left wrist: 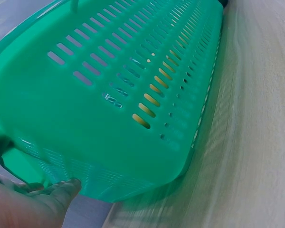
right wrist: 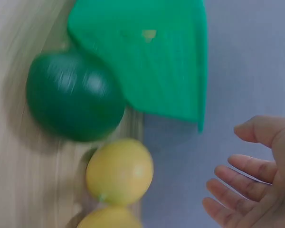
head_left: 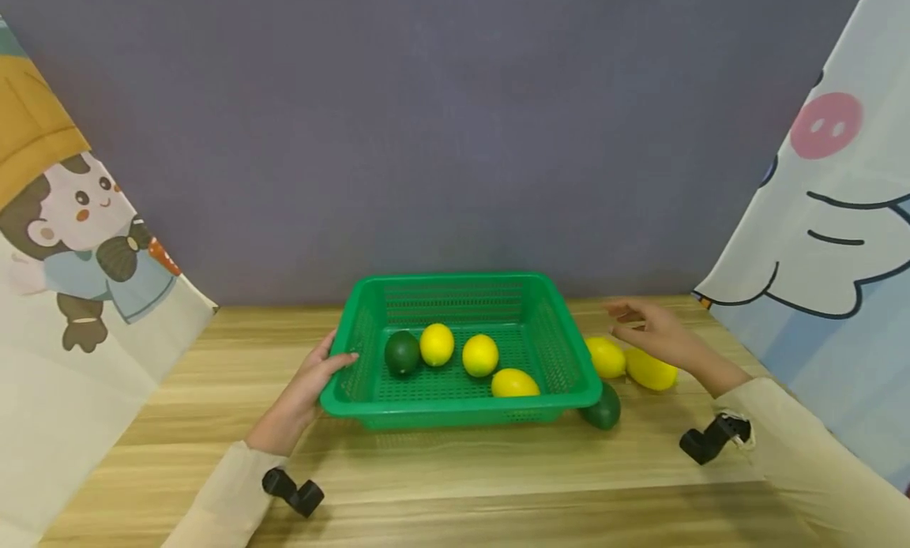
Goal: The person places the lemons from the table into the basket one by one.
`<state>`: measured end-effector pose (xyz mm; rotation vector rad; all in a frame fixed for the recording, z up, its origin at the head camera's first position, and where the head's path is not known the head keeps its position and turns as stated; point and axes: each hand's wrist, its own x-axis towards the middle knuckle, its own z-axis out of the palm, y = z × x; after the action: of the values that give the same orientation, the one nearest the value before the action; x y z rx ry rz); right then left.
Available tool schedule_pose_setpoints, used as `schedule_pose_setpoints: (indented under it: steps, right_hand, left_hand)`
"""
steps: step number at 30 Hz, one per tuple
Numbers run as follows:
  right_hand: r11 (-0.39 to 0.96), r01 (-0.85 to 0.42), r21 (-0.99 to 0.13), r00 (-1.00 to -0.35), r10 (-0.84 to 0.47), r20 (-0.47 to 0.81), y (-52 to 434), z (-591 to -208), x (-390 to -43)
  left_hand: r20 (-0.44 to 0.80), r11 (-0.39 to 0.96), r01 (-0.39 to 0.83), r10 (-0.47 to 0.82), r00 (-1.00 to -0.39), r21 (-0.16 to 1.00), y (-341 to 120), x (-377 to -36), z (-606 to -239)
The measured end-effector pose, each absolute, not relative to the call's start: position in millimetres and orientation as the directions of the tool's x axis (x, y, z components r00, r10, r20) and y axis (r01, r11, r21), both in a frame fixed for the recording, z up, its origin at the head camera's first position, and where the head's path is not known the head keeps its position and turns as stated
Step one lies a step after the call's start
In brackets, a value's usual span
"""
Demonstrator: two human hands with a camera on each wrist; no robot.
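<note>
Grey wall backs a pale wooden tabletop [head_left: 455, 469], with cartoon-printed curtains hanging at the left and right edges of the head view. Near the middle of the tabletop sits a green slotted basket [head_left: 547, 327], and inside it lie one dark green fruit [head_left: 402, 352] and three yellow lemons in a loose row: one [head_left: 437, 343] just beside the green fruit, one [head_left: 480, 354] in the centre, one [head_left: 515, 383] close to the near wall.

The left hand [head_left: 306, 390] is at the basket's left near corner, thumb hooked over the rim and the fingers [left wrist: 61, 190] curled against the outer wall (the left wrist view shows them pressed to the slotted plastic), so it grips the basket.

The right hand [head_left: 657, 331] hovers to the right of the basket, above the tabletop, its fingers [right wrist: 242, 168] spread and relaxed, holding nothing. Just below it lie two more lemons [head_left: 607, 356] [head_left: 650, 369], side by side and about touching. A second dark green fruit [head_left: 603, 408] rests against the basket's right near corner, in front of those two lemons.
</note>
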<state>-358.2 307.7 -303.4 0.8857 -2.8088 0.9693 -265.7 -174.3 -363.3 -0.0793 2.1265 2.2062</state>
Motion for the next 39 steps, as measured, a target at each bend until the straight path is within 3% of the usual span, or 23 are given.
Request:
schedule_pose_setpoints:
  steps: [14, 19, 32, 39]
  right_hand:
    - [0.743, -0.421, -0.520, -0.903, -0.396, 0.166, 353, -327, -375]
    - [0.766, -0.351, -0.538, -0.923, -0.379, 0.061, 363, -342, -380]
    - [0.725, -0.331, -0.604, -0.910, -0.414, 0.001, 369, -366, -383]
    - [0.746, -0.321, -0.583, -0.915, -0.402, -0.012, 365, -375, -381]
  left_hand:
    - [-0.077, -0.046, -0.078, 0.028, -0.997, 0.996, -177, -268, -364]
    - [-0.084, -0.028, -0.084, 0.018, -0.996, 0.996, -178, -268, -365]
    - [-0.082, -0.042, -0.083, 0.032, -0.996, 0.996, -176, -268, -364]
    - [-0.081, -0.038, -0.082, 0.034, -0.996, 0.996, -176, -268, -364]
